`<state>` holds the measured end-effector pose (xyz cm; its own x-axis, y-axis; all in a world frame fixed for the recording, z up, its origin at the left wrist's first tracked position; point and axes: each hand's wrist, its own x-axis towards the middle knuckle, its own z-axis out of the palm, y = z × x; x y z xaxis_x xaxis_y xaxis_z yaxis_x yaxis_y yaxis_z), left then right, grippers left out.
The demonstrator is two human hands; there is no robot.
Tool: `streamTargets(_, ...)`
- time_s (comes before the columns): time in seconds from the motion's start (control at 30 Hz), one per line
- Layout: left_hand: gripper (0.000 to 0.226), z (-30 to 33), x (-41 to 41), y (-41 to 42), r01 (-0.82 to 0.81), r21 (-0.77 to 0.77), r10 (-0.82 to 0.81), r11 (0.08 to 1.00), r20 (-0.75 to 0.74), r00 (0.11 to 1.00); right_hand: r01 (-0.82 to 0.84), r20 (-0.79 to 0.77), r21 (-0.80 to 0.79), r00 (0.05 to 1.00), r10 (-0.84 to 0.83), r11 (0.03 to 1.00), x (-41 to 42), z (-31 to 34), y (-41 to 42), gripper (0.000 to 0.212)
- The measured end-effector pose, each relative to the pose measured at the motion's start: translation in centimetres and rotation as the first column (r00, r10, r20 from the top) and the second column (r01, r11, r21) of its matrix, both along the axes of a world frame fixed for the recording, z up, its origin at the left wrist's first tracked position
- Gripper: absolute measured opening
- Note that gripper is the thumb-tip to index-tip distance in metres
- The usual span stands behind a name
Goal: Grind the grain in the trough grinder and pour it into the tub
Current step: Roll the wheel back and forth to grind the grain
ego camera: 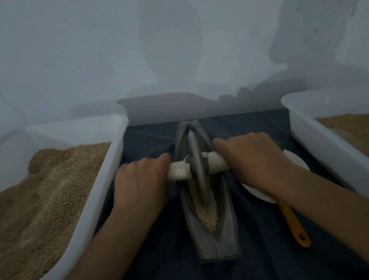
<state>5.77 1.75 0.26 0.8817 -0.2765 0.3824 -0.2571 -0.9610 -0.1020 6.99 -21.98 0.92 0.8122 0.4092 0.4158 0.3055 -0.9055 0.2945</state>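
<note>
Pale axle [216,164] gripped by left hand [140,180] and right hand [252,153]; wheel [197,162] between them, apparently seated in trough grinder [213,238] grain [208,220].

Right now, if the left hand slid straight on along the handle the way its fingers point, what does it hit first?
The grinding wheel, most likely. The left hand grips the white handle with fingers pointing inward, and the wheel sits next on it, over the trough.

Dim, bluish, soft-focus picture; head-shaped shadows fall on the back wall [164,47]; wide-angle bending shows at the edges.
</note>
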Motion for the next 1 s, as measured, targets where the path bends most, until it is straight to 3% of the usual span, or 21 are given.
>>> streamTargets(0.17, 0.042, -0.4, -3.3, 1.1, 0.003, 0.022, -0.002, 1.0, -0.015, 1.0, -0.078, 0.042, -0.084, 0.996, 0.082, 0.993, -2.8, 0.6, -0.3, 0.054)
streamTargets(0.23, 0.036, -0.7, -2.4, 0.9, -0.027, -0.017, 0.026, 0.999, -0.045, 0.999, -0.071, 0.042, -0.075, 0.996, 0.075, 0.995, -1.9, 0.4, 0.0, 0.048)
streamTargets(0.37, 0.032, -0.7, 2.3, -0.9, -0.129, 0.004, 0.129, 0.992, 0.038, 0.991, 0.064, -0.048, 0.008, 0.997, -0.063, 0.998, 2.4, 0.5, 0.7, 0.027)
streamTargets(0.5, 0.014, 0.0, 6.2, -1.9, -0.161, -0.048, 0.161, 0.986, -0.004, 0.987, 0.097, -0.051, 0.051, 0.994, -0.094, 0.994, 5.5, 0.9, 0.9, 0.037)
streamTargets(0.57, 0.011, -0.1, 5.7, -1.5, -0.139, -0.079, 0.139, 0.987, -0.006, 0.99, 0.078, -0.011, 0.028, 0.997, -0.077, 0.997, 5.3, 1.0, 1.2, 0.031)
streamTargets(0.73, 0.035, -0.7, -0.6, -0.3, -0.015, -0.047, 0.017, 0.999, 0.042, 0.999, 0.02, -0.043, 0.012, 0.999, -0.02, 1.0, 0.7, 0.6, 0.7, 0.029)
streamTargets(0.83, 0.035, -0.8, -3.6, 0.9, 0.036, -0.028, -0.036, 0.999, 0.018, 0.999, -0.061, 0.058, -0.031, 0.996, 0.063, 0.998, -2.4, 0.4, 0.2, 0.042)
streamTargets(1.0, 0.043, -1.2, -2.3, 0.5, -0.056, -0.019, 0.056, 0.998, -0.008, 0.998, -0.043, 0.071, -0.032, 0.996, 0.045, 0.999, -1.2, 0.3, 0.6, 0.039)
